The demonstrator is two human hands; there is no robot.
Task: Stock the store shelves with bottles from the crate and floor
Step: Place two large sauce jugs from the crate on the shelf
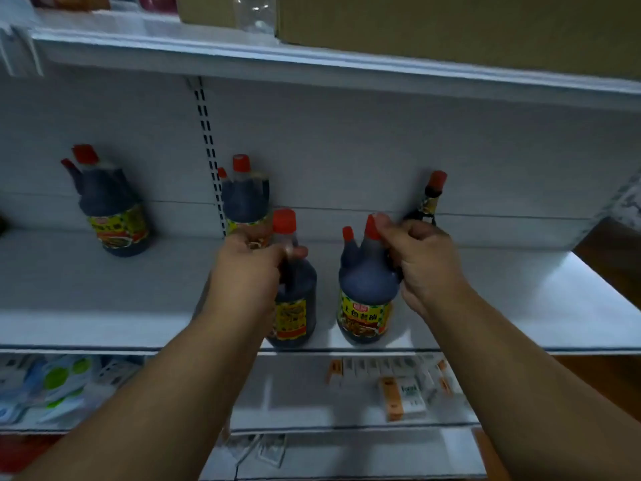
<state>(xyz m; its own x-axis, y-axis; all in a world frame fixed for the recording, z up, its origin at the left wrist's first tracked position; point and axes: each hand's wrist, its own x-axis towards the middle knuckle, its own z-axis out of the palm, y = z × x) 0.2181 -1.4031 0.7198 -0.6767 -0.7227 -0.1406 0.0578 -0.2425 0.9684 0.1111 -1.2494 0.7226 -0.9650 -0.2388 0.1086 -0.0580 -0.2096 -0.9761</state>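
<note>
A: Red cap pinched in the right hand; fingers curl round the neck of the right bottle, which stands near the front edge of the white shelf.

B: Left hand?

A: Clenched round the left bottle at its neck, fingers wrapped. Same shelf, just beside the other, both upright.

B: Risks?

A: Both sit close to the lip. Let go w/ any tilt and one could tip off the front. Also the slim bottle right behind the right hand could get knocked on pull-back.

B: Others?

A: Two bottles further back, well apart.
</note>
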